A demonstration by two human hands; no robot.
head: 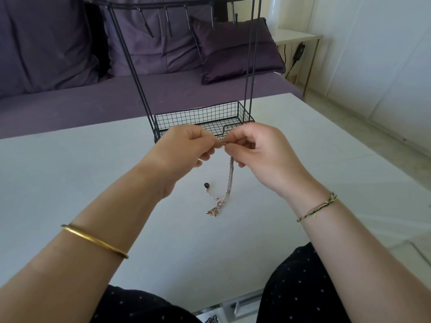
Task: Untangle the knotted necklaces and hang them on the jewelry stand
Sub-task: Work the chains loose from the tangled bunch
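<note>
Head view: left hand (186, 145) & right hand (254, 150) both pinch tangled necklaces (227, 180) above worktop (70, 171), in front of jewelry stand (203, 117).

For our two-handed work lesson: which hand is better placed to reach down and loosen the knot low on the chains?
Probably the left hand. The thin gold and silver tangled necklaces hang past the curled fingers of the right hand, which seems to carry them; the left only pinches the top end.
</note>
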